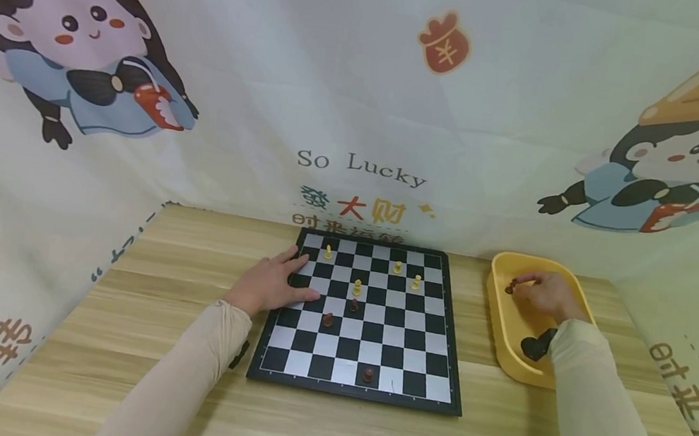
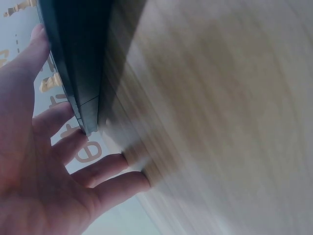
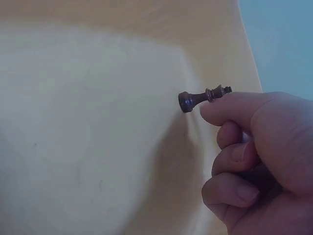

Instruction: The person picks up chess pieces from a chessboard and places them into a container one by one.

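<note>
My left hand (image 1: 268, 284) rests at the left edge of a black-and-white chessboard (image 1: 353, 391), fingers spread and fairly straight. In the left wrist view, the thumb and some fingertips of that hand (image 2: 54, 171) touch the dark side of the board (image 2: 80, 58). Inside a yellow bin (image 1: 504, 358), my right hand (image 1: 544, 295) pinches a dark brown chess king (image 3: 198, 99). The right wrist view shows the king lying sideways at the fingertips, its base pointing away from the hand. Several pale yellow pieces (image 1: 357, 287) and three brown pieces (image 1: 328, 319) stand on the board.
Both board and bin stand on a wood-grain table (image 1: 193, 244). A printed cloth (image 1: 261, 81) hangs behind the table and at its sides. The bin's raised walls surround the right hand.
</note>
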Tool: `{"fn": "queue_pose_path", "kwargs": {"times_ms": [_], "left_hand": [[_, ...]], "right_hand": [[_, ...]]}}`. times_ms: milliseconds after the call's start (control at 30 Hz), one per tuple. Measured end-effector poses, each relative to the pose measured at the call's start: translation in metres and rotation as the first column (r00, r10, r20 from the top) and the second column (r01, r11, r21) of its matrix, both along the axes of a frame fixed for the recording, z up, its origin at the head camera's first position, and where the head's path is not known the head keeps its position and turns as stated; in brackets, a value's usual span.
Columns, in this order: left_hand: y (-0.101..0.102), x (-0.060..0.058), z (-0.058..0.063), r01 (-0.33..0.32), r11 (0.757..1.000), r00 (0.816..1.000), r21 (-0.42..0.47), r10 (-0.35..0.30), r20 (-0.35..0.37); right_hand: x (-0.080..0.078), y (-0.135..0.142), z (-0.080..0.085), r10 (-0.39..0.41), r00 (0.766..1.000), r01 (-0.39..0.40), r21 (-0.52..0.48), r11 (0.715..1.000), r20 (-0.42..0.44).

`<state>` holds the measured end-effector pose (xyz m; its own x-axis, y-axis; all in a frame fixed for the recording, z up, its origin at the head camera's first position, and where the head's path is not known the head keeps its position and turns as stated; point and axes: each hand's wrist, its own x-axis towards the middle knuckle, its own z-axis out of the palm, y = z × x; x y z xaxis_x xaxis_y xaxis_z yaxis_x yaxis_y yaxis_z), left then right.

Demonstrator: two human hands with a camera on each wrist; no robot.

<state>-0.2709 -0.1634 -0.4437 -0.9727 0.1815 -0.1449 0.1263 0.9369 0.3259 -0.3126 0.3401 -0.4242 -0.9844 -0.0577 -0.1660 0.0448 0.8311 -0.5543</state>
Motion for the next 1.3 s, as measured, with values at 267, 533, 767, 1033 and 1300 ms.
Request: {"fn": "queue_pose_path", "kwargs": {"times_ms": [267, 533, 767, 1033, 1300], "left_hand": [[0.001, 0.001, -0.001, 0.010, 1.000, 1.000, -0.004, -0.010, 0.004], [0.002, 0.001, -0.002, 0.012, 1.000, 1.000, -0.009, -0.012, -0.018], [0.001, -0.001, 0.001, 0.004, 1.000, 1.000, -0.002, -0.004, -0.012], [0.000, -0.003, 0.005, 0.002, 1.000, 1.000, 0.008, -0.002, -0.003], [0.001, -0.006, 0.005, -0.017, 1.000, 1.000, 0.003, 0.017, 0.006]], "right_hand": [[0.001, 0.001, 0.005, -0.035, 0.999, 0.035, -0.027, 0.999, -0.004], [0.005, 0.001, 0.006, -0.049, 0.999, 0.048, -0.031, 0.998, -0.017], [0.010, -0.003, 0.016, -0.058, 0.995, 0.056, -0.025, 0.998, -0.085], [0.010, -0.006, 0.023, -0.045, 0.996, 0.040, -0.063, 0.997, -0.078], [0.012, -0.027, 0.031, -0.010, 0.989, 0.005, -0.039, 0.999, -0.144]]}}
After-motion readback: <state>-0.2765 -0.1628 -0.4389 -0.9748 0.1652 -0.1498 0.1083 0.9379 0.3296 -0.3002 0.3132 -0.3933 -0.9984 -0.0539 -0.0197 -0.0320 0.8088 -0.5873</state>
